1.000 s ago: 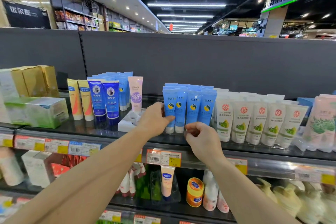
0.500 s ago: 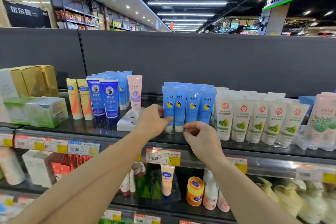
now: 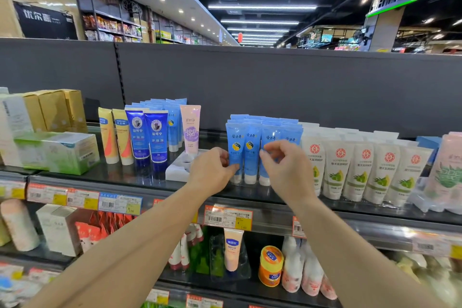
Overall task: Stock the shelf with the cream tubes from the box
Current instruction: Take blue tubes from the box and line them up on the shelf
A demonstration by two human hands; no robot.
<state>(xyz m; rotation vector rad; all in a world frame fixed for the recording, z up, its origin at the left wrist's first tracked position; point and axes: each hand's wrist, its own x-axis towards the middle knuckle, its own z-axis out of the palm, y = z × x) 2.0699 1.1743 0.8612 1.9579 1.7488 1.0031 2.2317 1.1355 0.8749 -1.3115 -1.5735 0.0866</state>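
A dark shelf [image 3: 140, 177] is running across the view, carrying rows of upright tubes standing on their caps. The white tubes [image 3: 360, 170], each bearing a red round logo and a green fruit picture, are filling its right part. Next to them on the left, the light-blue cream tubes [image 3: 250, 152] are standing several rows deep near the shelf's middle, with Chinese lettering and a yellow-and-dark emblem; the characters are too small to read surely. Farther left, two dark-blue tubes [image 3: 147, 137] with a round portrait mark are standing beside two yellow tubes [image 3: 115, 140], one of which is showing "VASELINE" on a blue band. A pink tube [image 3: 190, 127] is standing on a white tray [image 3: 177, 167] between the dark-blue and light-blue groups. Gold boxes [image 3: 55, 110] and a green-and-white box [image 3: 57, 152] are sitting at the far left.

The left hand [image 3: 212, 172] is pinching the lower part of the leftmost front blue tube between thumb and fingers. The right hand [image 3: 285, 165] is hovering before the third and fourth front tubes, its fingers curled loosely with thumb and forefinger nearly meeting; whether it is gripping a tube cannot be told.

Orange-and-yellow price labels [image 3: 227, 217] are lining the shelf edge; one is reading "5.60".
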